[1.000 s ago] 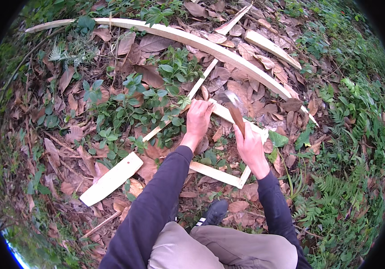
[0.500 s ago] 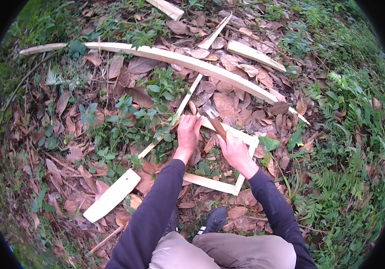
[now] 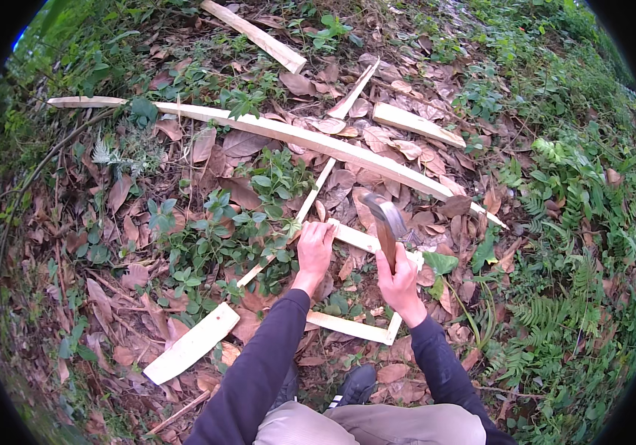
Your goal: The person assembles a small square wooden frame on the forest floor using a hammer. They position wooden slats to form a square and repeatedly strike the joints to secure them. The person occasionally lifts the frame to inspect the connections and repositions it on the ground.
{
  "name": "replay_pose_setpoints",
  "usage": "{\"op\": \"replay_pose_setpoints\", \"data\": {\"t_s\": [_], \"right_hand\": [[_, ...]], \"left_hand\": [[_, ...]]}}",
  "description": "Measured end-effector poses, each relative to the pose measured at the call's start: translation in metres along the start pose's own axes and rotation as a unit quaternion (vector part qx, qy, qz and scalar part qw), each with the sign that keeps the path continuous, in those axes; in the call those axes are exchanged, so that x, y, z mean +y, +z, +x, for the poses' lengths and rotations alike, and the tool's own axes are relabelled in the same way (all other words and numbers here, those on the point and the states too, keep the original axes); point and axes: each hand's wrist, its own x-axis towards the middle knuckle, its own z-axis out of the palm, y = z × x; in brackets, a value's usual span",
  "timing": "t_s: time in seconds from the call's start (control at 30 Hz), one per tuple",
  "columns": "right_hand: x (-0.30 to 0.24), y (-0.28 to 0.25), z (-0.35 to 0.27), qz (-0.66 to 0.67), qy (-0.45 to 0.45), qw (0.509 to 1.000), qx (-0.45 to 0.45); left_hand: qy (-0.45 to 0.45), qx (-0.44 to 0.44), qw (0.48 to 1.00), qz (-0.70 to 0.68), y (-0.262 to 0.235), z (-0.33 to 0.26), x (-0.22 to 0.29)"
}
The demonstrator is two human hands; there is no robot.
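Observation:
My right hand (image 3: 399, 285) is wrapped round the wooden handle of a hammer (image 3: 388, 222), its metal head raised over the frame. A frame of pale wooden strips (image 3: 355, 237) lies on the leaves between my arms, with a far, a right and a near side showing. My left hand (image 3: 314, 252) has its fingers closed at the left end of the far strip. Whether a nail is between those fingers is too small to tell. A thin pale stick (image 3: 316, 190) slants past the left fingertips; my left hand and forearm cover the frame's left side.
Beyond the frame a long curved wooden strip (image 3: 310, 139) lies across the ground. Shorter wood pieces, including a flat board (image 3: 193, 343) at the left and a block (image 3: 418, 124) behind, rest on dry leaves. Green plants (image 3: 207, 222) grow around, and my shoes (image 3: 355, 386) are close by.
My right hand has shifted slightly right and down, and the hammer's head has swung to the right, away from my left fingers. The left hand keeps its place at the strip's end.

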Motion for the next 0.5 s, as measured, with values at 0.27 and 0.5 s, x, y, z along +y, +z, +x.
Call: {"op": "replay_pose_setpoints", "data": {"t_s": [0.27,0.5], "right_hand": [[0.006,0.014,0.004,-0.015,0.149,0.982,-0.112],[-0.001,0.01,0.025,0.055,0.174,0.968,-0.172]], "left_hand": [[-0.075,0.028,0.996,-0.026,0.003,-0.008,0.016],[-0.096,0.052,0.993,-0.045,0.002,-0.008,0.013]]}}
